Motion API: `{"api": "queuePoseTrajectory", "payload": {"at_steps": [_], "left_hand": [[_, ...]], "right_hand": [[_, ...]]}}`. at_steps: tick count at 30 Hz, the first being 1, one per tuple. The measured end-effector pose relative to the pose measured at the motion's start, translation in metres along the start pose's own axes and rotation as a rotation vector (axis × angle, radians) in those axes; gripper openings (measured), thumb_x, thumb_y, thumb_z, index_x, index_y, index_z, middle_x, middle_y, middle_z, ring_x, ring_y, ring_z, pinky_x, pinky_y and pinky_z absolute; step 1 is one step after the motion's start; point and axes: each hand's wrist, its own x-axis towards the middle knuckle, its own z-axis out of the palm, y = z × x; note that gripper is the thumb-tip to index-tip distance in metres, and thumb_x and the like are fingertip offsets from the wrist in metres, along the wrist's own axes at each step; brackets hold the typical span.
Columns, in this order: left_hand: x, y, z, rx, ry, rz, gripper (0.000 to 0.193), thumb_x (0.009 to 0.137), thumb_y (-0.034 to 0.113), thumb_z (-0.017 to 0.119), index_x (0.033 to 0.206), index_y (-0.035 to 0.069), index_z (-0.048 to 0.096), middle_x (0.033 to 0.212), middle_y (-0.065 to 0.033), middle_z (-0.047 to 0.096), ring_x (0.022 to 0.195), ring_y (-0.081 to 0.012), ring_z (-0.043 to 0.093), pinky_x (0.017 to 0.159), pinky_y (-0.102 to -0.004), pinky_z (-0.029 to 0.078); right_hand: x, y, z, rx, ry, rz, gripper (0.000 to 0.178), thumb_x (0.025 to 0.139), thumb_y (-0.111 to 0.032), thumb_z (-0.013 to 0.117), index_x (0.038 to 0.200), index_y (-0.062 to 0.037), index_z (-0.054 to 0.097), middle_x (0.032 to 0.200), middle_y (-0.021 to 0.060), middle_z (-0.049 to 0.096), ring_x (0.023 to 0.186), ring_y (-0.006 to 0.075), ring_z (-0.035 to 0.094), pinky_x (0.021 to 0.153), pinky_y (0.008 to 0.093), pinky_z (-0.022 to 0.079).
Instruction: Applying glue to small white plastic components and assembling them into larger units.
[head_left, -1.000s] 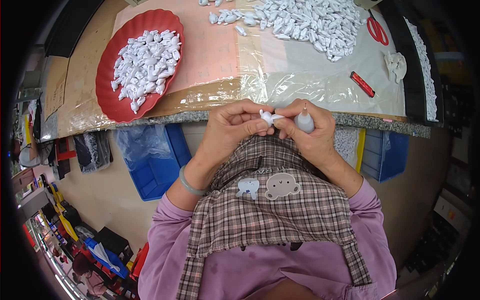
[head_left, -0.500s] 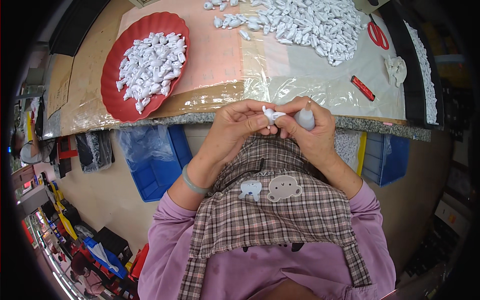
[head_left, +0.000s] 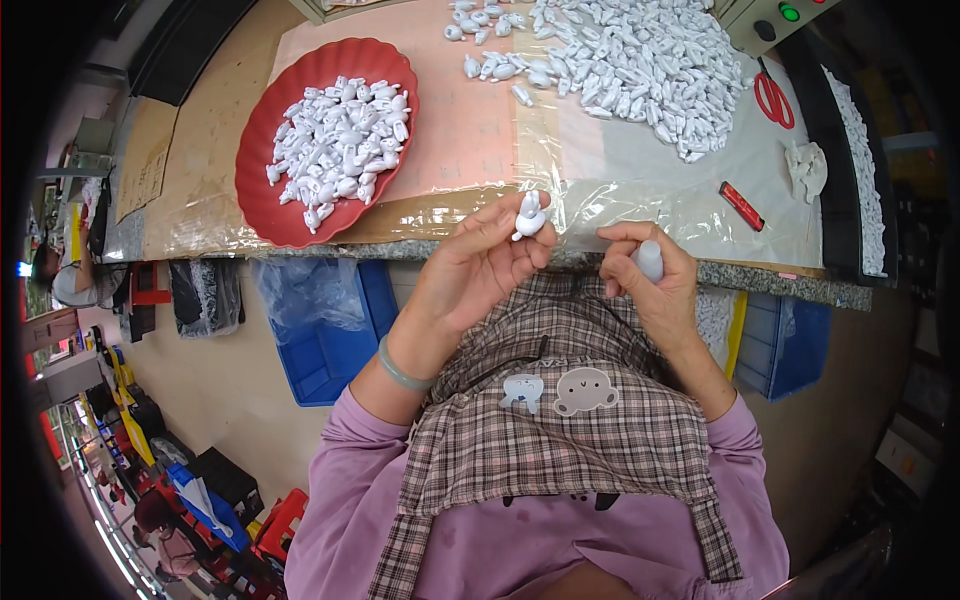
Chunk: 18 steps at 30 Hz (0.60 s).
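Observation:
Between the thumb and fingers of my left hand (head_left: 478,252) is a small white rabbit figurine (head_left: 531,217), its ears pointing up. It is held just over the table's near edge. To the right, apart from it, my right hand (head_left: 655,280) is wrapped round a small translucent squeeze bottle (head_left: 649,261); the bottle's tip does not show clearly. A scalloped red bowl (head_left: 262,190) at the left holds many white figurines like the held one. At the back right lies a large heap of small white pieces (head_left: 640,75).
Red-handled scissors (head_left: 773,100), a crumpled white tissue (head_left: 805,170) and a red cutter knife (head_left: 741,206) lie at the right. A black tray (head_left: 850,190) holds more white pieces. Blue crates (head_left: 325,345) stand below the table. A few loose figurines (head_left: 490,67) lie near the heap.
My hands have come apart. The right one has drawn away to the right with the bottle, and the left one keeps the rabbit figurine, now turned upright. The whole view has shifted slightly.

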Motion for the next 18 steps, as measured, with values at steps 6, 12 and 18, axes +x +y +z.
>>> {"api": "queuePoseTrajectory", "payload": {"at_steps": [6,12,18], "left_hand": [[-0.001,0.023,0.011,0.111,0.031,0.114,0.042,0.096,0.014,0.048,0.131,-0.007,0.042,0.102,-0.0137,0.06,0.087,-0.0155,0.059,0.079,-0.0247,0.051],[-0.001,0.051,0.005,-0.118,-0.063,0.32,0.037,0.094,0.01,0.051,0.127,-0.006,0.044,0.11,-0.0148,0.054,0.089,-0.0155,0.057,0.076,-0.022,0.051],[-0.003,0.042,0.021,-0.113,-0.105,0.272,0.038,0.094,0.012,0.052,0.129,-0.002,0.043,0.108,-0.0152,0.056,0.088,-0.0151,0.056,0.075,-0.0233,0.048]], "right_hand": [[-0.002,0.006,-0.002,0.042,0.031,0.024,0.019,0.089,-0.005,0.06,0.106,0.0024,0.06,0.072,0.0042,0.059,0.058,0.0075,0.054,0.053,0.0196,0.045],[-0.004,0.007,-0.002,0.03,0.025,0.016,0.019,0.088,-0.005,0.06,0.106,0.0025,0.059,0.071,0.0042,0.059,0.058,0.0079,0.054,0.053,0.0199,0.045],[-0.008,0.009,-0.002,0.036,0.051,0.057,0.018,0.087,-0.003,0.059,0.104,0.0027,0.059,0.07,0.0048,0.059,0.058,0.0079,0.054,0.053,0.0198,0.044]]}}
